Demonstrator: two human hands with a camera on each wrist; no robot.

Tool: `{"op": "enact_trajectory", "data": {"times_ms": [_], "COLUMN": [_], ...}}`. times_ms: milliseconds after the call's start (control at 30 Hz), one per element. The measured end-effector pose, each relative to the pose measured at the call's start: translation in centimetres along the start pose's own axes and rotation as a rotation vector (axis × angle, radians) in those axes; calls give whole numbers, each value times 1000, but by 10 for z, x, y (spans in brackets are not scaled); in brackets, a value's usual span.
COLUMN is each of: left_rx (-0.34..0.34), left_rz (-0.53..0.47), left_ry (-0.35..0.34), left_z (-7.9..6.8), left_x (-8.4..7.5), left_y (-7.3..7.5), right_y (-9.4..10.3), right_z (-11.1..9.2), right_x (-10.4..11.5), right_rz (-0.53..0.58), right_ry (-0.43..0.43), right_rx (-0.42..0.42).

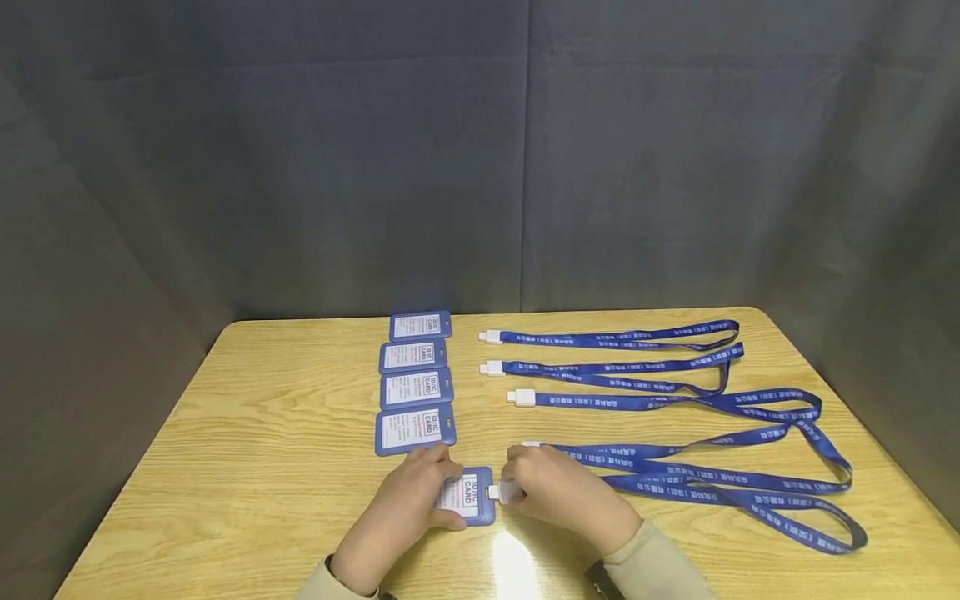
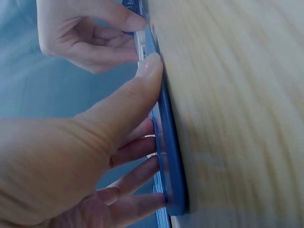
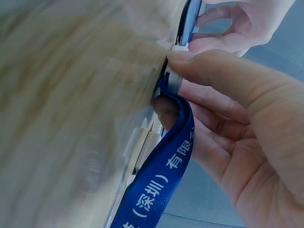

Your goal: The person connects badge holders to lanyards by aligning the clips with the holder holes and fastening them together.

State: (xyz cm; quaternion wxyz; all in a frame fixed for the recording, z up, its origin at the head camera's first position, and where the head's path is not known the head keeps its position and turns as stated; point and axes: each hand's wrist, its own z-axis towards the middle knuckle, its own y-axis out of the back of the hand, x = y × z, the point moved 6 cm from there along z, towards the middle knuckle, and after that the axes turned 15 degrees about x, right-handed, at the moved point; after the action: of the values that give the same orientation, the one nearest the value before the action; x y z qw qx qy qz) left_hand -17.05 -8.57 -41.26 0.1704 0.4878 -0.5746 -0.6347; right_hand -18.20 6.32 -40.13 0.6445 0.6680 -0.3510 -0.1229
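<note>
My left hand (image 1: 405, 498) holds a blue card holder (image 1: 482, 510) by its long edges, thumb on the near edge and fingers on the far one. The holder lies face up near the table's front, its slotted end towards the right. At that slot is the white plastic clip (image 1: 507, 492) of a blue lanyard (image 1: 667, 490), pinched between thumb and fingers of my right hand (image 1: 567, 492). The clip's tip meets the slot; whether it is latched cannot be seen. In the right wrist view the printed strap (image 3: 154, 190) curves away from the clip (image 3: 174, 81).
Several more blue card holders (image 1: 415, 429) form a column behind my left hand. To the right lie several blue lanyards (image 1: 600, 401) with white clips (image 1: 521, 397) pointing left; one clip is partly behind my right hand. A dark curtain (image 1: 375, 183) hangs behind the wooden table (image 1: 247, 433).
</note>
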Motion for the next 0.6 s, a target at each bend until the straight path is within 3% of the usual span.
{"op": "enact_trajectory", "data": {"times_ms": [600], "left_rx": [-8], "left_rz": [-40], "left_ry": [15], "left_z": [-1], "left_x": [1], "left_y": [0], "right_y": [-1], "right_z": [5], "right_x": [-1], "right_rz": [51], "right_ry": [-14], "right_rx": [15]}}
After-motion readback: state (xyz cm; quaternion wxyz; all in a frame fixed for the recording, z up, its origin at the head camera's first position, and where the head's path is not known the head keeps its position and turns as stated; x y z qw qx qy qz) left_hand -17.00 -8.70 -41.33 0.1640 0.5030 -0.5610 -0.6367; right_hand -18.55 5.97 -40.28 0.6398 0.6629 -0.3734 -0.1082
